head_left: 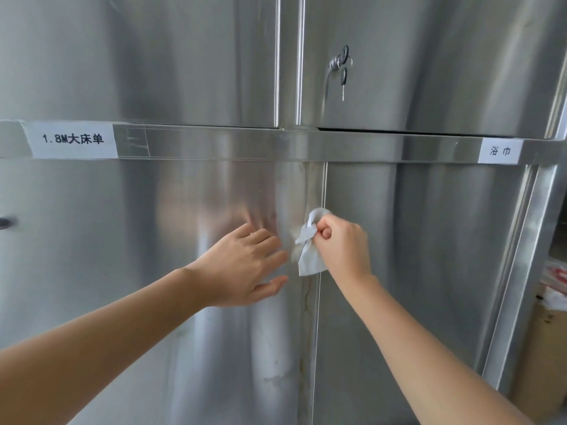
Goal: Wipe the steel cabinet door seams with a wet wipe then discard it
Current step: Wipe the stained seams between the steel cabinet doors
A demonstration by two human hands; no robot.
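Both my hands work the steel cabinet: left hand flat with fingers spread on the lower left door, right hand pinching the wet wipe against the centre seam.

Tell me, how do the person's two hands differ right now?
The left hand lies open with straight fingers, while the right hand is curled into a grip. The left hand holds nothing and rests flat on the lower left door; the right hand pinches a white wet wipe at the seam between the doors. Both are bare and at a similar height.
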